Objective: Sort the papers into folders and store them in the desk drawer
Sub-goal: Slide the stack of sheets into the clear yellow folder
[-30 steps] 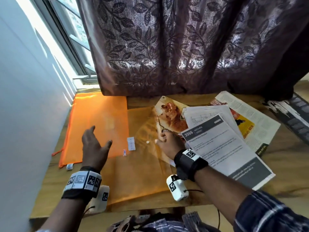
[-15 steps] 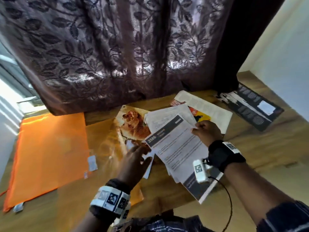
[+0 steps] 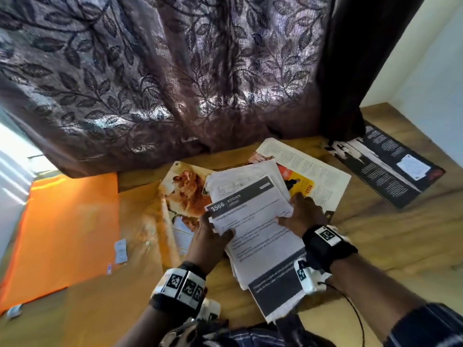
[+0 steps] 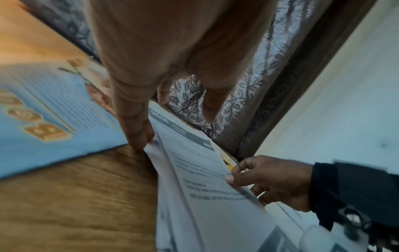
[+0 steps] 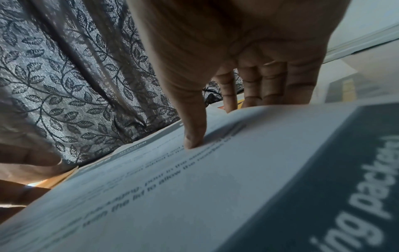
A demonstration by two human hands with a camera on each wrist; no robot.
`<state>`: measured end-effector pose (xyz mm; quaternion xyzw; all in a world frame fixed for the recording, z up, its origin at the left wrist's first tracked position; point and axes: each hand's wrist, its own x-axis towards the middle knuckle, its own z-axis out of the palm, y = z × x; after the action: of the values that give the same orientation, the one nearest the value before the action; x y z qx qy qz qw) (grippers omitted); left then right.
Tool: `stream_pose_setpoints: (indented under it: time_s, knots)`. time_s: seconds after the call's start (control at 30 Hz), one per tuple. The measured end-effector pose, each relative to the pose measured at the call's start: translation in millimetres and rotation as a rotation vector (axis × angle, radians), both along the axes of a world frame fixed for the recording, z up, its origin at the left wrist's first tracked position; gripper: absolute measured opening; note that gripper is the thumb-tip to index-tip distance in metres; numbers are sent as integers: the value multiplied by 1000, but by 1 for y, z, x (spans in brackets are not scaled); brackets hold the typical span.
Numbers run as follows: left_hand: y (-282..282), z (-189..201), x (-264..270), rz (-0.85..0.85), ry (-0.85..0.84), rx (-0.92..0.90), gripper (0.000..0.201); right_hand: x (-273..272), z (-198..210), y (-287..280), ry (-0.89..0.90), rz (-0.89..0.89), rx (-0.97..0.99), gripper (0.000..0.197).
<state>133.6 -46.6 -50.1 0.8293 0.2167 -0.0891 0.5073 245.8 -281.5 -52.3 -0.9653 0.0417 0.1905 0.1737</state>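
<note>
A stack of white printed papers [image 3: 260, 231], topped by a sheet headed "3566 KITCHEN", lies on the wooden desk [image 3: 375, 236]. My left hand [image 3: 210, 236] grips its left edge, thumb on top. My right hand [image 3: 298, 214] grips its right edge, thumb [image 5: 194, 136] pressing the top sheet [image 5: 194, 196] and fingers curled under. The stack [image 4: 211, 196] is lifted a little off the desk. Left of it lie a glossy food magazine [image 3: 185, 199], a translucent amber folder [image 3: 140, 221] and a bright orange folder [image 3: 65, 229].
A yellow-and-white magazine [image 3: 313, 171] lies under the stack's far right corner. A black brochure [image 3: 385, 169] sits at the desk's far right. A dark leaf-patterned curtain [image 3: 175, 78] hangs over the back edge. White walls flank both sides.
My left hand moved from the folders across to the paper stack and took its left edge. My right hand shifted from the magazine to the stack's right edge. The view swung right.
</note>
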Motion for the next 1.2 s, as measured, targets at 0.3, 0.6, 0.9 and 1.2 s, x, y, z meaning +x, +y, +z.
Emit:
stream_pose_setpoints:
  time_s: [0.3, 0.6, 0.9, 1.2]
  knots:
    - [-12, -2, 10, 21, -23, -31, 80, 27, 3, 4, -10, -51, 124, 72]
    - [-12, -13, 18, 60, -32, -12, 66, 45, -8, 5, 63, -57, 335, 47]
    - [-4, -18, 17, 7, -44, 16, 71, 26, 10, 5, -74, -33, 565, 25]
    - [32, 5, 28, 287, -398, -462, 70, 4, 72, 10, -239, 176, 941, 30]
